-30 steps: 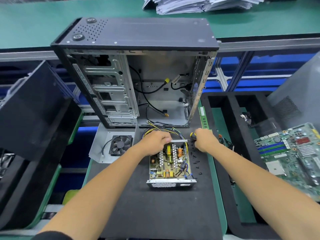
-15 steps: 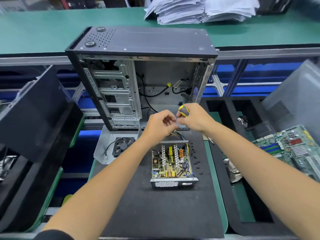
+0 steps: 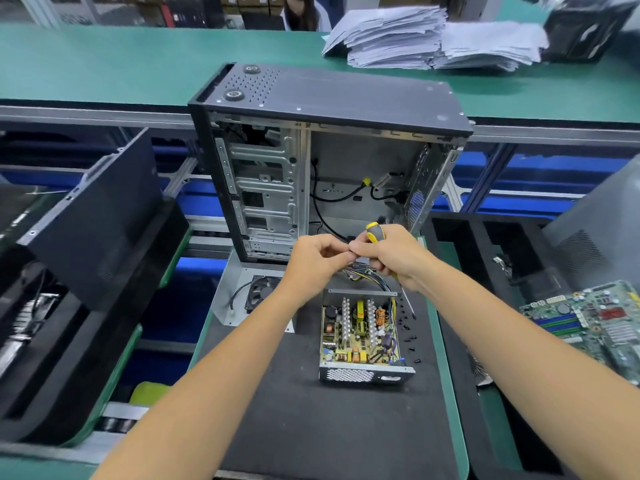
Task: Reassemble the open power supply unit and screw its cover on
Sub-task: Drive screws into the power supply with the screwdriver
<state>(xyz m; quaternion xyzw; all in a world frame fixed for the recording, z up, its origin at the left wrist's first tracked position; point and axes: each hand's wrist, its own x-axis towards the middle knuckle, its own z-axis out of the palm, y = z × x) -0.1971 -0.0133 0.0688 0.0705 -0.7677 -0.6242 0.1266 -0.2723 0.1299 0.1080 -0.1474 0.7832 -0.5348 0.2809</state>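
Note:
The open power supply unit [image 3: 362, 336] lies on the black mat [image 3: 311, 427], its circuit board bare and its wire bundle [image 3: 367, 273] trailing toward the computer case. Its grey cover [image 3: 230, 299], with a black fan [image 3: 259, 294] on it, lies flat to the left. Several small black screws [image 3: 408, 327] are scattered just right of the unit. My right hand [image 3: 388, 252] grips a yellow-and-black screwdriver [image 3: 374, 232], held above the unit's far end. My left hand [image 3: 317, 259] meets it at the fingertips, pinched; what it pinches is too small to see.
An open computer case [image 3: 329, 161] stands upright behind the mat. A green motherboard [image 3: 595, 320] lies in the black foam tray at right, a black side panel [image 3: 97, 216] leans at left. Paper stacks [image 3: 433, 39] sit on the far green bench.
Both hands rose from the unit's far edge and came together above it. The right hand lifted the screwdriver off the mat; the left fingertips now touch the right hand's.

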